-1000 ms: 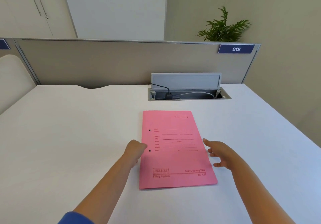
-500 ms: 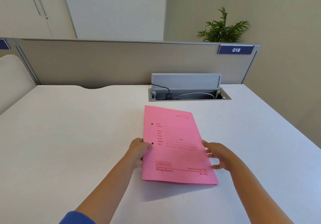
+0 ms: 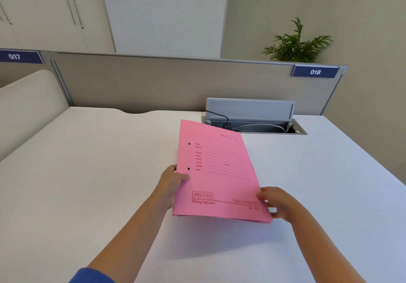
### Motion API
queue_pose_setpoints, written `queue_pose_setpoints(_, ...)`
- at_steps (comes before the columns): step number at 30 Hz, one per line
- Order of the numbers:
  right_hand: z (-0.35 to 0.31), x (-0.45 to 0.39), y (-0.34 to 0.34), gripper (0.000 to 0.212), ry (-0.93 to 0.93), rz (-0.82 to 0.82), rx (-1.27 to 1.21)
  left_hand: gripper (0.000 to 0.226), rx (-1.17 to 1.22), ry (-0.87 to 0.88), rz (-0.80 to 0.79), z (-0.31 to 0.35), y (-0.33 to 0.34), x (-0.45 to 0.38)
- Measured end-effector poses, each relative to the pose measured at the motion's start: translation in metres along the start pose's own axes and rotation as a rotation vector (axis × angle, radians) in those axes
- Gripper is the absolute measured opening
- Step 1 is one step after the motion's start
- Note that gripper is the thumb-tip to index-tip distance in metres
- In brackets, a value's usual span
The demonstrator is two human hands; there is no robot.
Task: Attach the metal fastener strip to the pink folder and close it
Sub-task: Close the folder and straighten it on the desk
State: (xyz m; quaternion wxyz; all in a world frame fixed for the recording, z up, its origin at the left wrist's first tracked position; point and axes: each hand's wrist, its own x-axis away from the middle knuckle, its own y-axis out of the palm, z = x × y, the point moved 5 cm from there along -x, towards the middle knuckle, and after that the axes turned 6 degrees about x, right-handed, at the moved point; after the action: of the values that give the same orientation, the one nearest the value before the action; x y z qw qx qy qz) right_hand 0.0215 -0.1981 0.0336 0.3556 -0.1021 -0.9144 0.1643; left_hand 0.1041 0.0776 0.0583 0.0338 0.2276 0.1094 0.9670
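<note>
A closed pink folder point(image 3: 217, 172) with printed lines and two punched holes near its left edge is lifted off the white desk point(image 3: 87, 183), tilted, casting a shadow below. My left hand point(image 3: 171, 183) grips its left edge just under the lower hole. My right hand point(image 3: 276, 202) holds the lower right corner, thumb on the cover. No metal fastener strip is visible anywhere.
An open cable box point(image 3: 252, 120) with a raised grey lid and a black plug sits in the desk behind the folder. A beige partition point(image 3: 142, 82) labelled 018 closes the far edge. A plant point(image 3: 296, 43) stands behind it.
The folder lay flat on the desk; both hands have closed on its edges and raised it, its far end now higher and overlapping the cable box.
</note>
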Motion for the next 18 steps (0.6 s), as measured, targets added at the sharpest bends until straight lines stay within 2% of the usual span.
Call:
queue_pose_setpoints(4, -0.019, 0.001, 0.021, 0.020, -0.044, -0.070, -0.026, 0.022, -0.008, 0.024, 0.025, 0.019, -0.031, -0.004)
queue_pose_setpoints(8, -0.043, -0.004, 0.038, 0.019, -0.087, -0.069, 0.051, 0.020, -0.054, 0.039, 0.074, 0.030, -0.058, -0.008)
queue_pose_setpoints(14, -0.066, -0.014, 0.056, 0.020, -0.034, -0.043, 0.142, 0.022, -0.172, 0.055, 0.145, 0.035, -0.082, -0.019)
queue_pose_setpoints(18, -0.074, -0.025, 0.068, 0.008, -0.002, -0.010, 0.172, 0.024, -0.293, 0.058, 0.196, 0.036, -0.089, -0.033)
